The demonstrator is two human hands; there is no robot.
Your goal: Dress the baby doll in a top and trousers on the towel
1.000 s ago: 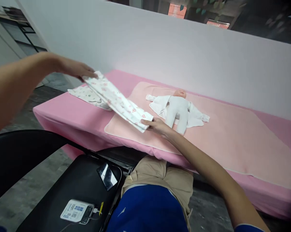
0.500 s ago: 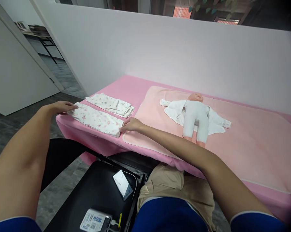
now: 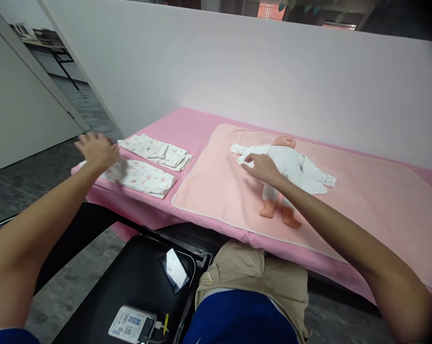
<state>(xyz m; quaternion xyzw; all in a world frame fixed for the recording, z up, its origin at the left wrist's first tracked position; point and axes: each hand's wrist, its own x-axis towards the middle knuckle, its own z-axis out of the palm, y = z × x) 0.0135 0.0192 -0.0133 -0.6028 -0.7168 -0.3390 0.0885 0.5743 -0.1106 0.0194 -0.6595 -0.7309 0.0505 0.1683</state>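
Observation:
A baby doll lies on its back on a pale pink mat, with an open white garment spread under it. My right hand is at the doll's left side, its fingers curled on the garment's left flap. My left hand is blurred by motion. It hovers at the left end of a folded floral garment near the table's left edge. A second folded floral garment lies just behind the first one.
A pink cover drapes the table, with a white partition wall behind it. Below the table's near edge a black seat carries a phone and a small labelled device. An open doorway is at the far left.
My right hand left the folded floral garment and moved right onto the white garment by the doll. My left hand lifted from the folded garment's left end. The view shifted slightly.

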